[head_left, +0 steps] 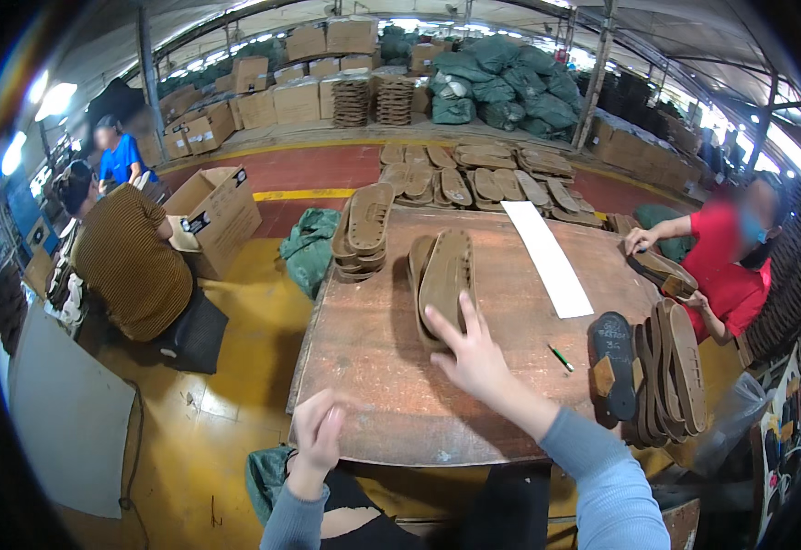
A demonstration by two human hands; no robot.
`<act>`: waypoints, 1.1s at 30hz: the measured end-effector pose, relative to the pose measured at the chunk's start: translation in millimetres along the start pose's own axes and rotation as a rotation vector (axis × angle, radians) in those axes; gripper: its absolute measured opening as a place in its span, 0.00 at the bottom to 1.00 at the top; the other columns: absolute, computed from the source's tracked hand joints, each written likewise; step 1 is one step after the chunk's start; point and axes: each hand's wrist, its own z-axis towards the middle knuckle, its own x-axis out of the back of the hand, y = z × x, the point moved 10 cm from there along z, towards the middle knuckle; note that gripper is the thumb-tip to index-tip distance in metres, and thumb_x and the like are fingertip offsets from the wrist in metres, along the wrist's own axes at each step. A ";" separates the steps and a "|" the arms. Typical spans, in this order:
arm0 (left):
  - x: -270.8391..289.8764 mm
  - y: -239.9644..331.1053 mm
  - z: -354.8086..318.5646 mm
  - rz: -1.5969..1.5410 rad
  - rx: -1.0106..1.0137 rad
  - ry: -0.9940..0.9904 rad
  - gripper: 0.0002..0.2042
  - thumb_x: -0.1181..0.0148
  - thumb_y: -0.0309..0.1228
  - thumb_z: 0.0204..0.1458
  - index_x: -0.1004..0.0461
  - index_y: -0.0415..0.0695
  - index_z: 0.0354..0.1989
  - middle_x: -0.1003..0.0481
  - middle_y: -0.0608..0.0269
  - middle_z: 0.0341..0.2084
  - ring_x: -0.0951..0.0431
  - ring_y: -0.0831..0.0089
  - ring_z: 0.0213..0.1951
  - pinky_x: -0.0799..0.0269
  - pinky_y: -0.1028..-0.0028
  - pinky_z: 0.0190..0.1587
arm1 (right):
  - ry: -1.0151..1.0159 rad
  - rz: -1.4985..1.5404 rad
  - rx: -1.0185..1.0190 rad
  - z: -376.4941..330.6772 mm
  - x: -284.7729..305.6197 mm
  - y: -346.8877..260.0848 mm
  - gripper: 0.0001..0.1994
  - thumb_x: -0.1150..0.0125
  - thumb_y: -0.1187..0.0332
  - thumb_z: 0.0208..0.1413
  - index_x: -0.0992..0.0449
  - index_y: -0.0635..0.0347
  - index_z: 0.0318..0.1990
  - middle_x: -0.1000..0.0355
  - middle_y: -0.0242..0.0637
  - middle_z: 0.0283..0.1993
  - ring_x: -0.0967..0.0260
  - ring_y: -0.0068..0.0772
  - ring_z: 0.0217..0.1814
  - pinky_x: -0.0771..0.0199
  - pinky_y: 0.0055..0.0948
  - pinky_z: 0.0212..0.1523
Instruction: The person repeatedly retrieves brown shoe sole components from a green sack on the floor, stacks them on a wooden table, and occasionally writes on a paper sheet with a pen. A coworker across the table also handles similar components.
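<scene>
A brown shoe sole point(450, 268) with holes along its rim lies on top of another on the wooden table point(364, 367). Fingers spread, my right hand point(474, 357) rests on the heel end of the upper sole without gripping it. Over the near left edge of the table, my left hand point(320, 429) is raised with its fingers curled in. Slight motion blurs those fingertips, and no object shows in them. A stack of similar brown soles point(366, 220) stands at the table's far left corner.
A white strip point(549, 261) and a green pencil point(561, 357) lie to the right. Beyond them are a black sole-shaped form point(613, 344) and upright brown soles point(680, 371). A co-worker in red point(740, 266) handles a sole at right; an open carton point(221, 215) stands left.
</scene>
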 end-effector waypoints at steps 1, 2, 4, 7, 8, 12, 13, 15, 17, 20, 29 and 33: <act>-4.7 -44.8 -7.3 -0.050 0.299 -0.032 0.10 0.47 0.30 0.58 0.23 0.38 0.29 0.37 0.73 0.15 0.41 0.82 0.17 0.48 0.76 0.21 | 0.017 -0.001 -0.014 20.3 -9.1 11.7 0.43 0.29 0.65 0.46 0.45 0.26 0.70 0.61 0.64 0.74 0.53 0.79 0.70 0.29 0.57 0.60; -5.5 -67.1 -12.0 -0.134 0.388 -0.016 0.11 0.48 0.31 0.59 0.23 0.38 0.29 0.37 0.74 0.15 0.42 0.84 0.17 0.49 0.77 0.21 | 0.048 0.002 -0.015 43.2 -15.6 21.1 0.43 0.29 0.65 0.46 0.45 0.26 0.70 0.61 0.63 0.74 0.54 0.78 0.71 0.30 0.57 0.61; -7.4 -105.4 -21.3 -0.300 0.564 0.020 0.13 0.49 0.32 0.61 0.22 0.37 0.30 0.37 0.77 0.15 0.43 0.89 0.18 0.52 0.79 0.21 | 0.062 -0.023 -0.048 85.1 -27.5 40.9 0.43 0.28 0.65 0.46 0.44 0.25 0.69 0.61 0.60 0.75 0.54 0.76 0.72 0.31 0.57 0.61; 0.3 -109.6 -19.7 -0.142 0.421 0.091 0.11 0.48 0.29 0.60 0.22 0.39 0.28 0.35 0.77 0.16 0.40 0.88 0.20 0.49 0.82 0.23 | 0.068 -0.046 -0.066 137.0 -41.1 58.1 0.45 0.26 0.65 0.44 0.45 0.24 0.69 0.60 0.58 0.75 0.53 0.73 0.72 0.30 0.56 0.61; -1.0 -104.9 -17.3 -0.004 0.353 0.084 0.11 0.48 0.29 0.60 0.22 0.39 0.28 0.35 0.77 0.16 0.40 0.88 0.21 0.48 0.82 0.24 | 0.045 -0.059 -0.101 149.4 -46.8 64.5 0.46 0.26 0.65 0.43 0.45 0.24 0.69 0.60 0.57 0.75 0.52 0.73 0.72 0.31 0.56 0.61; 1.5 -117.7 -25.5 -0.179 0.510 0.120 0.10 0.46 0.29 0.59 0.22 0.40 0.28 0.35 0.76 0.17 0.39 0.88 0.22 0.47 0.81 0.24 | 0.087 0.022 -0.139 179.4 -50.8 75.4 0.33 0.33 0.51 0.52 0.38 0.28 0.67 0.56 0.56 0.74 0.53 0.70 0.73 0.36 0.54 0.66; 1.9 -117.8 -25.5 -0.158 0.521 0.106 0.10 0.46 0.29 0.59 0.22 0.40 0.28 0.35 0.76 0.17 0.39 0.88 0.22 0.47 0.81 0.24 | 0.089 0.083 -0.123 187.6 -47.8 77.6 0.31 0.37 0.47 0.53 0.36 0.29 0.66 0.54 0.55 0.74 0.53 0.69 0.73 0.41 0.57 0.67; 1.0 -121.5 -27.1 -0.144 0.574 0.084 0.10 0.47 0.29 0.59 0.22 0.40 0.28 0.36 0.77 0.16 0.40 0.88 0.21 0.48 0.81 0.24 | -0.034 -0.006 -0.185 196.4 -50.0 92.1 0.29 0.45 0.40 0.57 0.35 0.32 0.65 0.51 0.50 0.74 0.53 0.64 0.74 0.56 0.67 0.70; 2.3 -118.4 -24.3 -0.116 0.527 0.098 0.10 0.47 0.29 0.59 0.22 0.40 0.28 0.36 0.77 0.16 0.40 0.88 0.21 0.48 0.81 0.23 | -0.053 -0.037 -0.142 197.4 -48.6 95.1 0.28 0.49 0.38 0.59 0.35 0.31 0.65 0.51 0.45 0.75 0.54 0.61 0.75 0.59 0.72 0.69; 5.0 -116.4 -22.7 -0.102 0.504 0.098 0.10 0.47 0.29 0.59 0.22 0.40 0.28 0.37 0.77 0.15 0.41 0.87 0.20 0.48 0.80 0.23 | -0.073 -0.035 -0.080 197.3 -48.0 101.7 0.31 0.48 0.37 0.58 0.38 0.32 0.67 0.52 0.49 0.74 0.56 0.62 0.76 0.56 0.66 0.70; 1.0 -118.7 -23.5 -0.121 0.504 0.101 0.10 0.48 0.28 0.59 0.21 0.40 0.29 0.37 0.78 0.15 0.41 0.88 0.20 0.48 0.81 0.23 | 0.020 0.650 -0.359 172.4 -62.0 148.7 0.57 0.22 0.51 0.43 0.56 0.67 0.72 0.41 0.54 0.68 0.44 0.41 0.72 0.45 0.33 0.70; 1.8 -122.9 -25.1 -0.088 0.556 0.097 0.10 0.48 0.27 0.59 0.21 0.40 0.29 0.37 0.78 0.15 0.41 0.88 0.20 0.48 0.81 0.23 | 0.073 0.655 -0.337 167.0 -65.2 138.8 0.51 0.23 0.52 0.44 0.48 0.66 0.69 0.36 0.51 0.66 0.39 0.41 0.69 0.40 0.34 0.67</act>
